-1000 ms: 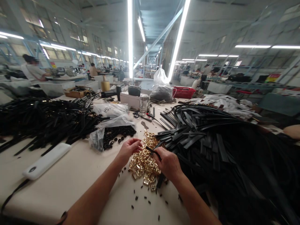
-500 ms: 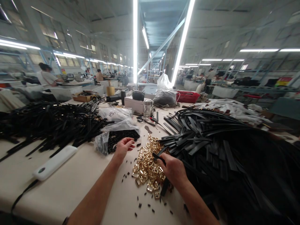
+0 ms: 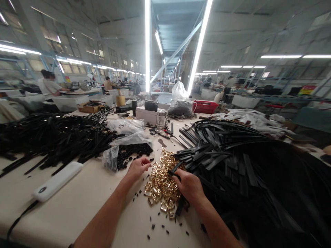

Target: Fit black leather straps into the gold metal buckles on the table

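Observation:
My right hand [image 3: 190, 185] is closed round a black strap [image 3: 171, 173], whose end sticks out to the left over a heap of gold metal buckles [image 3: 159, 184]. Just left of that heap, my left hand [image 3: 137, 168] has thumb and fingertips drawn together in a pinch; anything between them is too small to make out. Behind it lies an open clear plastic bag [image 3: 110, 159] holding many small black pieces [image 3: 133, 150]. More small black bits [image 3: 153, 226] are scattered on the table in front of the buckles.
A large pile of black straps [image 3: 219, 155] covers the right side, another dark strap pile [image 3: 51, 137] the left. A white device [image 3: 58, 181] with a cable lies at left. A glass jar [image 3: 160, 120] and a red basket [image 3: 205, 106] stand farther back.
My left hand has moved slightly down and toward the buckles, away from the plastic bag. My right hand stays over the heap, still holding the strap. The whole view has shifted a little.

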`<state>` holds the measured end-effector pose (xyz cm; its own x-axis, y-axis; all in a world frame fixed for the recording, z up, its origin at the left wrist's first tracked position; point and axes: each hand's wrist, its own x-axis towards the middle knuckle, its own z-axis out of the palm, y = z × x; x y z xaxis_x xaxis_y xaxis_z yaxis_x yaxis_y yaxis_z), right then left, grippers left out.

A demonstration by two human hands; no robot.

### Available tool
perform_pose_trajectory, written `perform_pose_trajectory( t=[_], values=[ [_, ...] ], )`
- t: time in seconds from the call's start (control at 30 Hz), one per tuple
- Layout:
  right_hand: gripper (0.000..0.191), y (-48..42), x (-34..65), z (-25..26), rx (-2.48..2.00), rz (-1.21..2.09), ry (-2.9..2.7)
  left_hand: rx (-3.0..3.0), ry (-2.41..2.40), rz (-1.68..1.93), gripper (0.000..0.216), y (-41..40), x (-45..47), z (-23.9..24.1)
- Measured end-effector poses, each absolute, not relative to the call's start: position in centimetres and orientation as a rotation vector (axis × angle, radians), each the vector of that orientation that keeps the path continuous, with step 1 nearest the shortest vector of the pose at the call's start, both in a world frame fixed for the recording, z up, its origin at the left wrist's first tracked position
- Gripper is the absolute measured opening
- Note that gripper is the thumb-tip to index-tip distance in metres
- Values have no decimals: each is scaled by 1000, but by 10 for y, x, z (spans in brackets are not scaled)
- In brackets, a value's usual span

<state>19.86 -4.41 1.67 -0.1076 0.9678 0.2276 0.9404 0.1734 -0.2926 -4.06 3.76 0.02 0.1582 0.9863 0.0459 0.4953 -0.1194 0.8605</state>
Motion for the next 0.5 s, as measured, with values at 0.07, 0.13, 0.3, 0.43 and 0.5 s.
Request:
perform_pose_trajectory(
  t=[0.07,0.13,0.3,0.43,0.5],
  values=[
    [14,-46,198,16,-1792,129,-2083,1883,1482,774,23,33,-36,2],
    [12,-47,197,16,-1775,156,-2070,1980,1548,690,24,30,-31,1],
    [18,-49,198,24,-1588,366,-1864,2100,1560,628,14,31,-20,-8],
    [28,-50,209,37,-1165,986,-1421,2091,1543,662,13,34,-20,-15],
    [30,-52,219,46,-932,1183,-1175,2090,1529,679,15,34,-21,-18]
  ],
)
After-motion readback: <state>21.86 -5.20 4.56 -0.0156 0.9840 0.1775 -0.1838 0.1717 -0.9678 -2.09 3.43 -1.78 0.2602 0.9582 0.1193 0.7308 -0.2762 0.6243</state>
